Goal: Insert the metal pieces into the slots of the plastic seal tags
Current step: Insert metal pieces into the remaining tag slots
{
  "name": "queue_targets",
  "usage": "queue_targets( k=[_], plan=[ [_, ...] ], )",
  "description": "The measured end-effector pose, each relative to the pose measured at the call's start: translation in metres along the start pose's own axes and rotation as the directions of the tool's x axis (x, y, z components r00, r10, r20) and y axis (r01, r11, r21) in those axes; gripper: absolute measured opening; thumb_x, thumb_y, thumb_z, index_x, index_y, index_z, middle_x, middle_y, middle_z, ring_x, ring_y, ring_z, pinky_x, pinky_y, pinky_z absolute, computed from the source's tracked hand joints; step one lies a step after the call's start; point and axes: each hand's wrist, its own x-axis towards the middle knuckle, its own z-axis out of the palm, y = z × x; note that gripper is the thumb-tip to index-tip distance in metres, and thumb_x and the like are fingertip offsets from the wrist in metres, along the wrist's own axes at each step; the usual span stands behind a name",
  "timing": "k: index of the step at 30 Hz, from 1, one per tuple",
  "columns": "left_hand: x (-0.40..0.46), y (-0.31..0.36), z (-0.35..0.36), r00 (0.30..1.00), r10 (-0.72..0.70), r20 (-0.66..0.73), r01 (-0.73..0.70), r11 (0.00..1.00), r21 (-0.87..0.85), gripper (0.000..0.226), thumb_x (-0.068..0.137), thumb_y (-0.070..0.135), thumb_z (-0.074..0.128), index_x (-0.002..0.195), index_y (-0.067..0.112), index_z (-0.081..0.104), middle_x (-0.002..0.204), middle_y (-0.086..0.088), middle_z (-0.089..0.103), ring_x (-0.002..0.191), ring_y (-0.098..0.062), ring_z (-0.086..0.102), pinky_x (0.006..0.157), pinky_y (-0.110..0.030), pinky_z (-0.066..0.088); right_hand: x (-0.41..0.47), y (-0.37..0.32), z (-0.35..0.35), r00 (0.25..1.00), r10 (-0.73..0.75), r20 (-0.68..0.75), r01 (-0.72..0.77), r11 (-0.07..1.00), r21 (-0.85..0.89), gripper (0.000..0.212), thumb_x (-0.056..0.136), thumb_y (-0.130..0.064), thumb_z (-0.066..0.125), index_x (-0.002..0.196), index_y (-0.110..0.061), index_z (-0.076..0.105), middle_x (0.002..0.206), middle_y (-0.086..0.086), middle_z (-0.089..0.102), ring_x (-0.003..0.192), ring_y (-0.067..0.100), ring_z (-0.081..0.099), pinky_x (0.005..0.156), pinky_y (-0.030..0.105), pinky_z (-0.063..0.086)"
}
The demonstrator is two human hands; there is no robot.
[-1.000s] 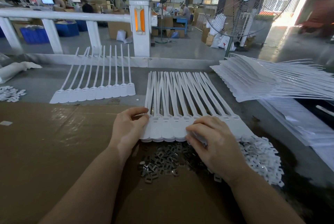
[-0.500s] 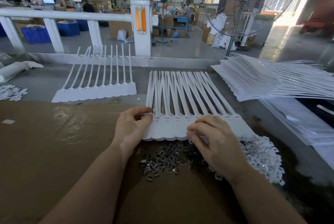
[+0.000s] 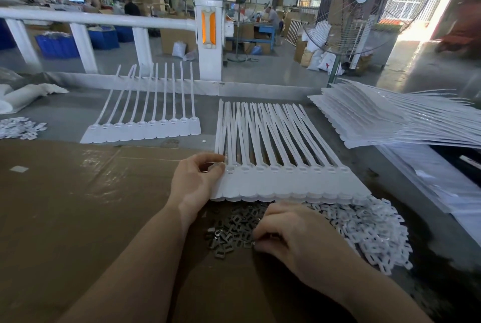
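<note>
Now left hand (image 3: 194, 182) pinches seal tags (image 3: 286, 182); right hand (image 3: 291, 236) fingers curl onto metal pieces (image 3: 231, 231)

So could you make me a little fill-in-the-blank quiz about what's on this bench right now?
1. The left hand grips the ____ end of the row of seal tags.
2. The right hand reaches into the pile of dark ____ pieces.
3. Both piles lie on brown ____.
4. The loose clips beside the right hand are ____ in colour.

Missing words: left; metal; cardboard; white
</note>
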Motion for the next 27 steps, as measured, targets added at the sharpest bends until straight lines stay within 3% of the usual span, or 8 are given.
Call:
queue_targets(
  k=[6,15,19,23,27],
  plan=[
    [-0.001,-0.001,0.000,1.000,0.005,0.003,-0.005,1.000,-0.022,0.012,0.085,0.014,0.067,0.091,0.023,0.073,0.087,0.009,0.068,0.087,-0.005,0.061,0.083,-0.025,0.048,0.000,-0.002,0.003,0.998,0.060,0.034,-0.058,0.997,-0.056,0.024,0.090,-0.039,0.053,0.110,-0.031,0.064,0.104,-0.014,0.056,0.100,0.005,0.046,0.084,0.019,0.034],
    [-0.002,0.001,0.001,1.000,-0.003,0.011,0.003,0.999,-0.041,0.011,0.085,0.016,0.067,0.091,0.024,0.072,0.091,0.007,0.068,0.091,-0.009,0.061,0.084,-0.027,0.048,0.002,-0.004,0.008,0.993,0.099,-0.058,-0.102,0.993,-0.057,0.017,0.096,-0.033,0.044,0.099,-0.024,0.058,0.097,-0.012,0.054,0.092,0.004,0.045,0.074,0.015,0.029],
    [-0.003,0.003,0.000,0.998,0.049,-0.037,-0.049,0.999,0.007,0.013,0.084,0.020,0.068,0.096,0.022,0.071,0.107,0.006,0.058,0.097,-0.005,0.054,0.094,-0.029,0.043,0.014,-0.002,0.002,0.957,0.176,-0.231,-0.157,0.983,0.097,0.010,0.093,-0.022,0.053,0.086,-0.020,0.060,0.078,-0.009,0.059,0.073,0.004,0.051,0.068,0.017,0.039],
    [-0.007,0.009,-0.001,0.982,0.180,-0.062,-0.176,0.982,0.064,0.011,0.083,0.022,0.068,0.084,0.032,0.069,0.091,0.001,0.062,0.080,-0.010,0.052,0.075,-0.025,0.043,0.032,0.005,-0.007,0.896,0.289,-0.338,-0.185,0.933,0.308,0.011,0.089,-0.013,0.059,0.083,-0.011,0.067,0.072,-0.002,0.065,0.070,0.010,0.059,0.068,0.027,0.049],
    [-0.009,0.013,-0.001,0.953,0.303,-0.008,-0.301,0.948,0.107,0.024,0.082,0.017,0.069,0.077,0.040,0.067,0.078,0.019,0.066,0.072,-0.010,0.051,0.068,-0.020,0.039,0.046,0.007,-0.009,0.880,0.343,-0.330,-0.175,0.878,0.445,0.008,0.085,-0.012,0.064,0.086,-0.014,0.072,0.074,-0.005,0.068,0.071,0.005,0.063,0.072,0.023,0.053]
  ],
)
